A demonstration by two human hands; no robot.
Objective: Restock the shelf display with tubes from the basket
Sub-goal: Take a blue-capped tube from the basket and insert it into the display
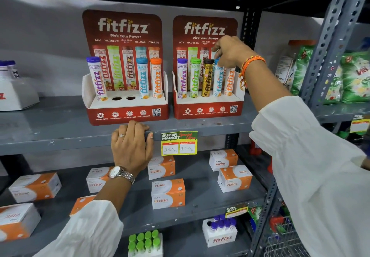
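Note:
Two red fitfizz displays stand on the grey shelf (pixel 60 132). The left display (pixel 128 114) holds a purple tube (pixel 97 78), a blue tube (pixel 143 77) and an orange tube (pixel 156 77); its two middle holes (pixel 123 98) are bare. The right display (pixel 208 111) holds purple, green, black, blue and orange tubes. My right hand (pixel 232 51) is at the top of the right display's blue tube (pixel 218 80), fingertips pinching its cap. My left hand (pixel 131 146) grips the shelf's front edge below the left display. The basket (pixel 284 236) shows at the bottom right.
Orange and white Vizinc boxes (pixel 168 193) lie scattered on the shelf below. Lower down stand cartons of green-capped tubes (pixel 145 241) and purple-capped tubes (pixel 221 231). A price tag (pixel 179 143) hangs on the shelf edge. Green packets (pixel 354 76) fill the right-hand rack behind a slotted upright (pixel 328 42).

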